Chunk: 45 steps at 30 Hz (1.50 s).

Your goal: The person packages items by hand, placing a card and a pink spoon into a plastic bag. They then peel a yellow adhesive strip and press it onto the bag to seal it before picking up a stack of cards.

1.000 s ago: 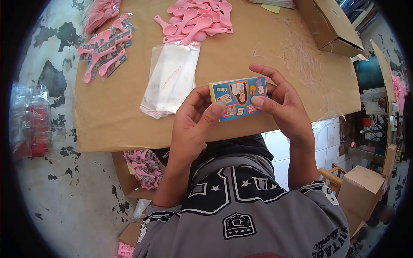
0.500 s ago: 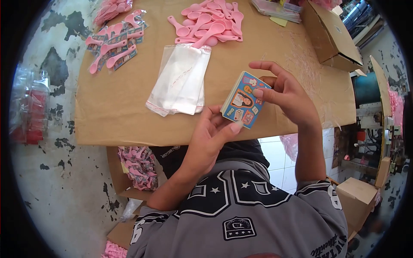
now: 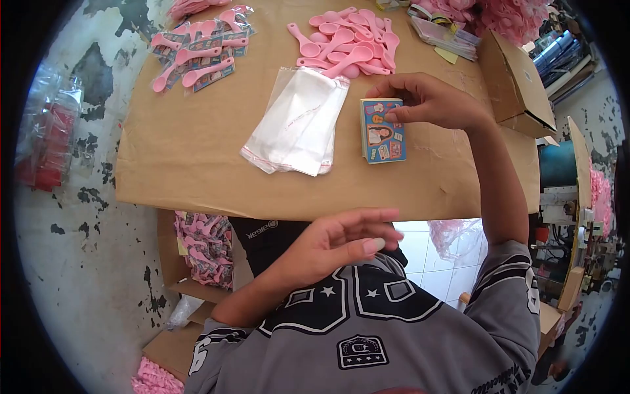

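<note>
A stack of blue printed cards [image 3: 383,146] with a cartoon figure on top stands out against the brown tabletop. My right hand [image 3: 430,102] grips its far end, thumb on the printed face and fingers round the back edge. My left hand [image 3: 335,244] hovers by the table's front edge, over my lap, with fingers stretched out and nothing in it. Left of the cards lie clear plastic bags [image 3: 295,125] in a loose, fanned pile. Behind those bags is a heap of pink spoons [image 3: 344,43].
Pink spoons packed with cards in clear bags [image 3: 197,56] lie at the table's far left. An open cardboard box [image 3: 515,82] stands on the right edge, near a plastic tray [image 3: 446,38]. Below the table, a carton holds more packed spoons [image 3: 205,249].
My left hand has let go of the card stack and drawn back towards my body. My right hand has moved the stack slightly farther out and turned it more upright in view.
</note>
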Available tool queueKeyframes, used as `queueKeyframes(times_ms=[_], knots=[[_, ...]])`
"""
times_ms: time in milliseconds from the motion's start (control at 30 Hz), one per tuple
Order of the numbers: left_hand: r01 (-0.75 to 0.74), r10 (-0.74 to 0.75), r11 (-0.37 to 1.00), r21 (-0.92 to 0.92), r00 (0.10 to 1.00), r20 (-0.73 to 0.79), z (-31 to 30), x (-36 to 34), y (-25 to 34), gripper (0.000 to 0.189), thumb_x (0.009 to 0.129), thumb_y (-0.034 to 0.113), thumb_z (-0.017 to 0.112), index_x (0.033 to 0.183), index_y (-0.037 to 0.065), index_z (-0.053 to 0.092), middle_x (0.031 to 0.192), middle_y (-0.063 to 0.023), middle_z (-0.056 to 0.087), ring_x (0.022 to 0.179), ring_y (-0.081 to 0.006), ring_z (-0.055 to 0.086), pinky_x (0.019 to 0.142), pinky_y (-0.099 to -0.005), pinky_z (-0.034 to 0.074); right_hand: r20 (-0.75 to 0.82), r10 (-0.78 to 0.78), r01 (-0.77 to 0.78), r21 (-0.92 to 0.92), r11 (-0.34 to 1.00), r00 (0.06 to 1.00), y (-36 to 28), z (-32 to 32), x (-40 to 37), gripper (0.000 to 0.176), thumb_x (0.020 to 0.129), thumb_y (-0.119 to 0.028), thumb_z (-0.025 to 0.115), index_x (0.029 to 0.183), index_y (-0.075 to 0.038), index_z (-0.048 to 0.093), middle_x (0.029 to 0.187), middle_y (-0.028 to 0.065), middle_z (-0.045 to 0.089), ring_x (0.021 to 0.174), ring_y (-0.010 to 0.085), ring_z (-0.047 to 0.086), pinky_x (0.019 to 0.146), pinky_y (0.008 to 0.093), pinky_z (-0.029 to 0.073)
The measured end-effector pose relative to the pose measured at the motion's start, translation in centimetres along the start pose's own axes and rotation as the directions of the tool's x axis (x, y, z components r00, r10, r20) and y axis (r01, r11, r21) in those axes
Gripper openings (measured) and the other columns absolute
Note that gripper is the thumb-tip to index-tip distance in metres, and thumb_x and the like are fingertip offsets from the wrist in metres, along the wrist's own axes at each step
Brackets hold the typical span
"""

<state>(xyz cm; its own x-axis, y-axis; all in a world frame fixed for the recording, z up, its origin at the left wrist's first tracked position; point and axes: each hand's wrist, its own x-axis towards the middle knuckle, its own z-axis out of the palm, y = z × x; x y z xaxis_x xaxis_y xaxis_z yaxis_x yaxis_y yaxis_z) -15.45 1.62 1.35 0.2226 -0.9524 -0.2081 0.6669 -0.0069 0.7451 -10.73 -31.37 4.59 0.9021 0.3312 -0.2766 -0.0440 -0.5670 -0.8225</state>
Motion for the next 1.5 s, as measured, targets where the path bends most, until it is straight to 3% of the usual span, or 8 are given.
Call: queueKeyframes(times_ms=[200,267,367,567,867,1067,1300,1500], knots=[[-0.186,0.306,0.901,0.391,0.913,-0.270,-3.8,-2.7,4.1,0.030,0.104,0.018,0.066,0.128,-0.001,0.064,0.102,-0.0043,0.071,0.089,-0.0090,0.065,0.079,-0.0259,0.053,-0.131,-0.189,0.122,-0.399,0.909,0.973,1.2,0.7,0.9,0.039,0.099,-0.013,0.071,0.137,-0.007,0.063,0.129,0.0070,0.061,0.118,0.0186,0.061,0.102,0.0347,0.050],[-0.194,0.467,0.797,0.572,0.798,-0.380,-5.5,-2.8,5.7,0.024,0.105,0.019,0.067,0.118,0.000,0.069,0.096,-0.0022,0.070,0.081,-0.0071,0.062,0.073,-0.0263,0.051,-0.225,-0.116,0.043,-0.307,0.951,0.967,0.3,1.4,0.6,0.036,0.099,-0.016,0.071,0.133,-0.006,0.064,0.128,0.0078,0.062,0.117,0.0190,0.061,0.100,0.0340,0.050],[-0.007,0.655,0.589,0.808,0.590,-0.472,-8.6,-1.7,7.3,0.024,0.103,0.023,0.068,0.102,0.000,0.069,0.083,-0.0022,0.066,0.072,-0.0070,0.056,0.064,-0.0239,0.044,-0.434,-0.129,0.002,-0.282,0.959,0.891,-0.5,2.4,-0.6,0.034,0.099,-0.019,0.072,0.129,-0.005,0.065,0.121,0.0065,0.065,0.110,0.0165,0.063,0.093,0.0310,0.051],[0.310,0.697,0.196,0.930,0.623,-0.355,-11.6,0.9,9.0,0.029,0.097,0.025,0.076,0.095,-0.002,0.067,0.078,-0.0054,0.059,0.071,-0.0131,0.052,0.066,-0.0302,0.046,-0.717,0.054,-0.170,-0.091,0.981,0.695,-3.8,6.4,-5.1,0.036,0.094,-0.026,0.079,0.116,-0.002,0.064,0.089,0.0058,0.065,0.080,0.0148,0.061,0.072,0.0306,0.051],[0.316,0.576,0.357,0.879,0.666,-0.473,-12.7,2.8,9.1,0.025,0.094,0.021,0.077,0.092,-0.001,0.065,0.079,-0.0021,0.061,0.070,-0.0116,0.052,0.067,-0.0296,0.048,-0.786,0.304,-0.162,0.258,0.953,0.538,-1.3,12.9,-3.2,0.050,0.087,-0.039,0.087,0.101,-0.001,0.057,0.078,0.0047,0.059,0.070,0.0134,0.055,0.063,0.0314,0.047],[0.145,0.709,0.456,0.878,0.537,-0.457,-13.4,2.8,8.2,0.027,0.094,0.020,0.077,0.097,-0.002,0.063,0.076,-0.0081,0.061,0.069,-0.0178,0.056,0.066,-0.0331,0.049,-0.777,0.308,-0.065,0.327,0.943,0.549,0.6,12.1,-3.4,0.045,0.089,-0.038,0.085,0.091,-0.002,0.059,0.077,0.0017,0.060,0.069,0.0099,0.053,0.062,0.0289,0.045],[0.372,0.762,0.093,0.923,0.570,-0.306,-14.1,3.2,7.6,0.029,0.093,0.021,0.079,0.092,-0.002,0.062,0.078,-0.0069,0.057,0.071,-0.0135,0.053,0.064,-0.0324,0.047,-0.766,0.342,0.016,0.417,0.909,0.544,1.4,12.2,-3.6,0.031,0.098,-0.030,0.075,0.098,0.001,0.070,0.076,-0.0019,0.061,0.070,0.0063,0.050,0.063,0.0253,0.043],[0.315,0.661,0.412,0.855,0.542,-0.518,-13.2,2.2,9.2,0.024,0.097,0.020,0.074,0.097,-0.004,0.069,0.079,-0.0069,0.067,0.073,-0.0115,0.057,0.068,-0.0311,0.048,-0.782,0.350,0.132,0.476,0.869,0.517,0.6,12.2,-4.0,0.028,0.106,-0.029,0.065,0.107,-0.001,0.069,0.074,-0.0054,0.056,0.061,0.0022,0.046,0.054,0.0214,0.039]])
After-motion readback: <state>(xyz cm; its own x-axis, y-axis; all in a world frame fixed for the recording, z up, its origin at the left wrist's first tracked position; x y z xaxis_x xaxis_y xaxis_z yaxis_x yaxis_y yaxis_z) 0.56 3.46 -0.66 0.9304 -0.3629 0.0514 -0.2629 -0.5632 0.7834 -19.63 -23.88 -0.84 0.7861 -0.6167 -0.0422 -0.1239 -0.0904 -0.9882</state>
